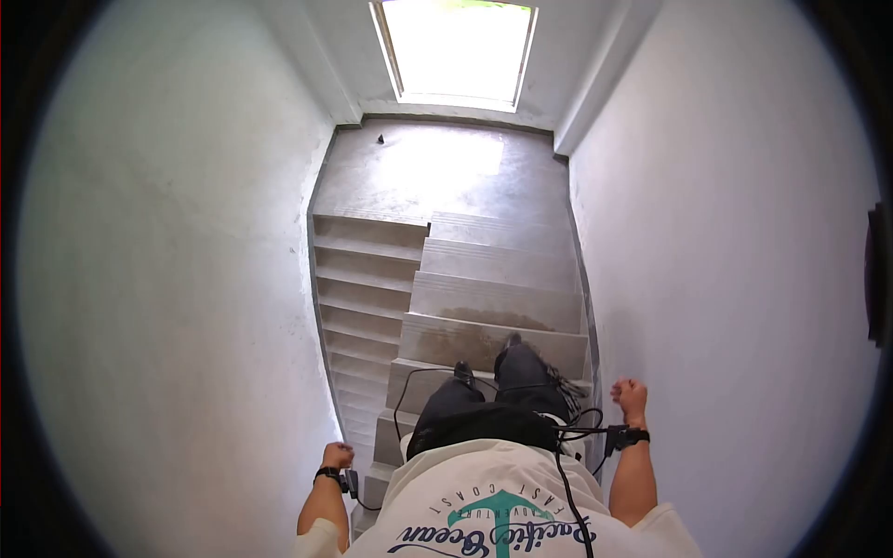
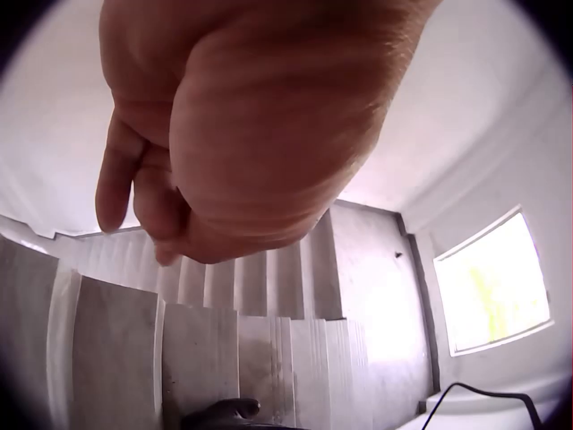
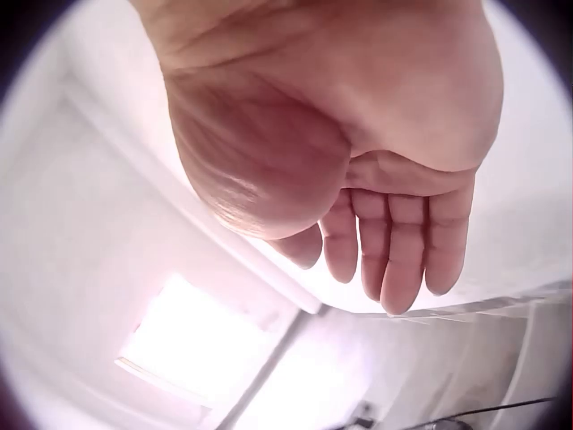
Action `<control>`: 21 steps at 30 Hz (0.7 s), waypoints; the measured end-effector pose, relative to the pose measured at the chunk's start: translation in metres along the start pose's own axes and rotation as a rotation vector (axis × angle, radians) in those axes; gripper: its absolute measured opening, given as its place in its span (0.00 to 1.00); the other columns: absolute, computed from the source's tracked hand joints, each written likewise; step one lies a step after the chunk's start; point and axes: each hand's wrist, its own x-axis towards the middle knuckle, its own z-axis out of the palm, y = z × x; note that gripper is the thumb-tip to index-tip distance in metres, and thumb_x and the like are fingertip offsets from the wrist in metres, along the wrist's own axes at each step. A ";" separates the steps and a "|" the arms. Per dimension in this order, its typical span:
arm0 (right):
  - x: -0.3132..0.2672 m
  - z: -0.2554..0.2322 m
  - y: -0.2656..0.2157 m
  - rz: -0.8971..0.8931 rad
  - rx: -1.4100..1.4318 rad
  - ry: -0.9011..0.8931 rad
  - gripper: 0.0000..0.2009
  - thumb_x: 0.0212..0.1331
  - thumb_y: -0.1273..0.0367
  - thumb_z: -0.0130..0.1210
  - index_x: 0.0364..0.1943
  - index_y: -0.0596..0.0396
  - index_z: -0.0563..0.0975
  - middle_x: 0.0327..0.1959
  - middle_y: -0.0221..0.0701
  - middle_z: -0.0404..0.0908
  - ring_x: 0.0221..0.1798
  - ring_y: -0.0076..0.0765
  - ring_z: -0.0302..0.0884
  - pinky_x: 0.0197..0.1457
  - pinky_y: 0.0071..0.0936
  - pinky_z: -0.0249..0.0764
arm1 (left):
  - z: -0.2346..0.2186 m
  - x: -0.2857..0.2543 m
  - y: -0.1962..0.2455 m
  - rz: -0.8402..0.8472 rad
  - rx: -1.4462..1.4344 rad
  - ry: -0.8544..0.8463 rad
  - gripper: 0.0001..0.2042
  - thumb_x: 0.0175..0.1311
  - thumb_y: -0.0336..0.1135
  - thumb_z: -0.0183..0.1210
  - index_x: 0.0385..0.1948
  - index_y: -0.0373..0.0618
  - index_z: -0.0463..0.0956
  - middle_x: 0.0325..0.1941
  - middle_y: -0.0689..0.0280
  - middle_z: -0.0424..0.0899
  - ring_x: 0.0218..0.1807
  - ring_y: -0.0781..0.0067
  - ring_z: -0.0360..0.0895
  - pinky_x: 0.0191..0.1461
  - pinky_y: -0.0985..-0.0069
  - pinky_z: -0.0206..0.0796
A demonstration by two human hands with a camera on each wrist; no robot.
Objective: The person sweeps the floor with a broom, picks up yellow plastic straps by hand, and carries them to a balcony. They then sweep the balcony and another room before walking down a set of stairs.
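In the head view, my left hand (image 1: 337, 455) hangs at the lower left over the stairs, its fingers loosely curled with nothing in them. The left wrist view shows this hand (image 2: 242, 134) from close by, with its fingers bent toward the palm. My right hand (image 1: 631, 398) is out to the right of the body near the white wall, and it holds nothing. Its palm and relaxed, slightly bent fingers (image 3: 407, 242) face the camera in the right wrist view. Each wrist wears a black strap with a small device (image 1: 625, 437).
Concrete steps (image 1: 493, 293) lead down to a landing (image 1: 372, 177) below a bright window (image 1: 456, 51). Another flight (image 1: 367, 270) runs down on the left. Walls (image 1: 167, 260) stand on both sides. Black cables (image 1: 569, 493) hang from the body near the legs (image 1: 526, 377).
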 end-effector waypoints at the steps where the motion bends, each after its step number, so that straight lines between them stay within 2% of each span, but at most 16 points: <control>1: 0.020 0.005 -0.036 -0.010 -0.012 -0.014 0.15 0.61 0.62 0.53 0.24 0.60 0.78 0.20 0.31 0.79 0.22 0.26 0.78 0.22 0.24 0.71 | 0.008 -0.013 0.008 -0.104 -0.001 0.007 0.16 0.38 0.30 0.66 0.34 0.40 0.81 0.27 0.63 0.83 0.29 0.72 0.78 0.33 0.74 0.71; 3: 0.045 0.029 -0.100 -0.161 -0.052 -0.103 0.15 0.61 0.61 0.53 0.24 0.59 0.77 0.23 0.32 0.80 0.22 0.27 0.79 0.24 0.24 0.73 | 0.017 -0.013 0.022 -0.048 -0.049 0.045 0.16 0.38 0.25 0.64 0.36 0.39 0.81 0.29 0.62 0.83 0.32 0.69 0.79 0.38 0.76 0.72; 5: 0.089 0.054 -0.111 -0.174 -0.120 -0.151 0.15 0.61 0.61 0.53 0.25 0.59 0.77 0.23 0.32 0.80 0.22 0.27 0.79 0.24 0.24 0.73 | 0.030 0.009 0.027 -0.021 -0.211 0.174 0.15 0.42 0.26 0.63 0.36 0.39 0.80 0.30 0.62 0.83 0.33 0.68 0.80 0.39 0.76 0.72; 7: 0.148 0.072 -0.107 -0.145 -0.201 -0.215 0.15 0.61 0.61 0.54 0.26 0.59 0.77 0.23 0.32 0.80 0.22 0.28 0.79 0.23 0.24 0.73 | 0.052 0.035 0.047 0.010 -0.259 0.268 0.14 0.43 0.27 0.62 0.36 0.39 0.80 0.29 0.62 0.83 0.32 0.68 0.80 0.37 0.75 0.72; 9: 0.212 0.094 -0.069 -0.084 -0.274 -0.284 0.14 0.61 0.61 0.54 0.27 0.60 0.77 0.23 0.33 0.80 0.22 0.29 0.79 0.21 0.24 0.73 | 0.080 0.062 0.072 0.039 -0.307 0.357 0.13 0.45 0.28 0.62 0.36 0.39 0.80 0.29 0.63 0.83 0.31 0.68 0.80 0.36 0.75 0.72; 11: 0.249 0.106 -0.042 -0.017 -0.299 -0.300 0.14 0.60 0.62 0.54 0.28 0.60 0.77 0.24 0.34 0.81 0.22 0.30 0.80 0.21 0.24 0.73 | 0.102 0.088 0.112 -0.164 -0.482 0.218 0.11 0.49 0.30 0.60 0.36 0.39 0.79 0.29 0.62 0.82 0.29 0.69 0.80 0.33 0.74 0.73; 12: 0.255 0.105 -0.026 0.014 -0.306 -0.275 0.14 0.60 0.62 0.54 0.28 0.60 0.77 0.24 0.35 0.81 0.22 0.31 0.80 0.21 0.26 0.74 | 0.112 0.100 0.128 -0.225 -0.413 0.101 0.11 0.52 0.31 0.59 0.37 0.38 0.79 0.29 0.61 0.82 0.27 0.69 0.80 0.31 0.73 0.73; 13: 0.247 0.092 -0.002 0.058 -0.330 -0.276 0.14 0.60 0.62 0.54 0.28 0.60 0.77 0.24 0.35 0.81 0.22 0.31 0.80 0.21 0.26 0.74 | 0.121 0.124 0.127 -0.193 -0.320 -0.021 0.11 0.54 0.33 0.58 0.37 0.37 0.78 0.30 0.61 0.82 0.29 0.68 0.81 0.32 0.71 0.74; 14: 0.241 0.080 0.012 0.155 -0.272 -0.269 0.13 0.59 0.64 0.55 0.26 0.60 0.77 0.23 0.34 0.80 0.21 0.30 0.79 0.20 0.25 0.72 | 0.121 0.128 0.152 -0.181 -0.388 -0.121 0.12 0.54 0.34 0.58 0.36 0.35 0.78 0.30 0.61 0.83 0.30 0.68 0.81 0.32 0.71 0.74; 15: 0.245 0.082 0.018 0.222 -0.197 -0.264 0.12 0.59 0.65 0.55 0.25 0.61 0.77 0.21 0.34 0.79 0.20 0.30 0.78 0.18 0.25 0.71 | 0.118 0.137 0.186 -0.158 -0.351 -0.127 0.12 0.53 0.34 0.58 0.36 0.37 0.79 0.31 0.61 0.83 0.30 0.69 0.81 0.33 0.71 0.75; 16: 0.246 0.072 0.041 0.160 -0.261 -0.343 0.11 0.58 0.66 0.55 0.25 0.60 0.77 0.22 0.34 0.79 0.20 0.32 0.78 0.18 0.26 0.71 | 0.112 0.158 0.212 -0.125 -0.201 -0.038 0.11 0.51 0.35 0.58 0.33 0.38 0.81 0.28 0.61 0.83 0.29 0.71 0.81 0.33 0.72 0.74; 17: 0.242 0.060 0.066 0.090 -0.326 -0.430 0.10 0.58 0.66 0.54 0.26 0.60 0.76 0.22 0.34 0.79 0.21 0.35 0.78 0.18 0.27 0.71 | 0.106 0.174 0.246 -0.010 -0.150 0.066 0.12 0.50 0.37 0.58 0.30 0.39 0.82 0.26 0.60 0.84 0.30 0.70 0.82 0.34 0.71 0.73; 18: 0.236 0.063 0.074 0.322 -0.226 -0.334 0.10 0.57 0.67 0.55 0.26 0.60 0.76 0.21 0.34 0.77 0.21 0.36 0.78 0.18 0.30 0.70 | 0.100 0.197 0.278 0.164 -0.138 0.184 0.13 0.50 0.39 0.57 0.29 0.38 0.81 0.26 0.55 0.84 0.32 0.64 0.83 0.37 0.69 0.73; 19: 0.231 0.066 0.084 0.539 -0.112 -0.199 0.09 0.56 0.67 0.56 0.27 0.60 0.76 0.21 0.33 0.76 0.21 0.37 0.77 0.17 0.33 0.70 | 0.088 0.207 0.327 0.340 0.031 0.269 0.14 0.51 0.41 0.57 0.30 0.38 0.81 0.29 0.52 0.83 0.35 0.57 0.82 0.40 0.67 0.72; 20: 0.235 0.071 0.087 0.551 -0.123 -0.186 0.09 0.56 0.67 0.54 0.27 0.59 0.76 0.22 0.37 0.77 0.23 0.41 0.77 0.20 0.37 0.70 | 0.081 0.221 0.370 0.436 0.035 0.334 0.13 0.52 0.40 0.57 0.30 0.38 0.80 0.30 0.51 0.83 0.35 0.56 0.82 0.40 0.66 0.72; 21: 0.247 0.069 0.118 0.441 -0.268 -0.277 0.09 0.57 0.66 0.53 0.27 0.58 0.77 0.24 0.40 0.78 0.26 0.45 0.78 0.22 0.41 0.70 | 0.070 0.211 0.420 0.548 0.043 0.341 0.12 0.53 0.38 0.57 0.31 0.39 0.80 0.31 0.52 0.84 0.35 0.57 0.82 0.40 0.67 0.72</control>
